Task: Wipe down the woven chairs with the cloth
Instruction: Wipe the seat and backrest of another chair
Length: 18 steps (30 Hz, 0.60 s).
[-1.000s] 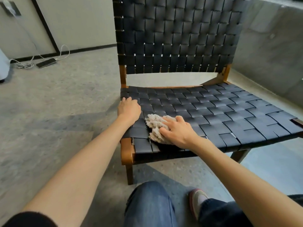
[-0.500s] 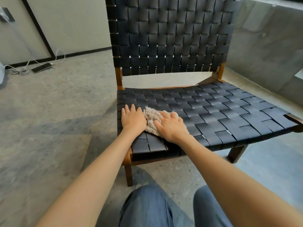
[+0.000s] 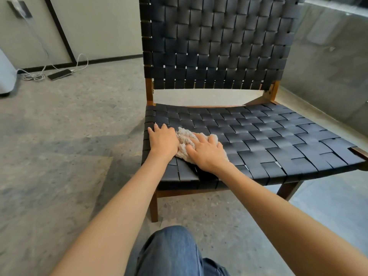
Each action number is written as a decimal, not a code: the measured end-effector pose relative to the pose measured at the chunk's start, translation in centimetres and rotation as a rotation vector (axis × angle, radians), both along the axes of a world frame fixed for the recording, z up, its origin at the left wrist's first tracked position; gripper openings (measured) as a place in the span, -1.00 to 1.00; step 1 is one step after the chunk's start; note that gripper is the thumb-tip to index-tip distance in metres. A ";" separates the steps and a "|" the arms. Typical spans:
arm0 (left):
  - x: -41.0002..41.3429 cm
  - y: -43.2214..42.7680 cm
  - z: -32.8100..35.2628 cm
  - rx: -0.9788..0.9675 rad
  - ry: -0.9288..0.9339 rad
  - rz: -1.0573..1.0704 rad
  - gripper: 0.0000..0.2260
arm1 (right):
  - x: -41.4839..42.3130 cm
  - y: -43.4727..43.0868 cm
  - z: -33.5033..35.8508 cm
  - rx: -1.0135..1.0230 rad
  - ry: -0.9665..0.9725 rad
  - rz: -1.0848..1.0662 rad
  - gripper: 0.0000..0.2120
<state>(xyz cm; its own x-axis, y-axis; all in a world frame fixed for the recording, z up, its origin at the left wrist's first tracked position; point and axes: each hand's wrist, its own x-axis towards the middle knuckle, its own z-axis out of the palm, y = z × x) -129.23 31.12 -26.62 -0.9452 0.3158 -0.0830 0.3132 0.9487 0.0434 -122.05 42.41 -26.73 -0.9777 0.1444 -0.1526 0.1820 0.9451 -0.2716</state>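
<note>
Concrete floor (image 3: 59,146). On the woven chair (image 3: 258,136), your right grip (image 3: 207,151) presses the cloth (image 3: 184,139), fingers spread, and your left grip (image 3: 163,140) lies flat alongside. Judged early: most of the seat and the backrest are left.

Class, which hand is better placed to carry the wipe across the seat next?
Probably right: the right hand presses the cloth, with most of the seat open to its right. The left hand lies flat at the left edge, without cloth.

Our right hand (image 3: 207,154) has slid the cloth (image 3: 184,139) back from the front edge of the woven chair (image 3: 268,136); our left hand (image 3: 163,141), apart from it and curled a second ago, now lies flat, touching the cloth.
</note>
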 end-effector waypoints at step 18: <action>-1.6 0.5 -1.6 0.114 -0.114 -0.028 -0.59 | -2.5 5.9 -2.3 0.027 0.021 -0.026 -0.51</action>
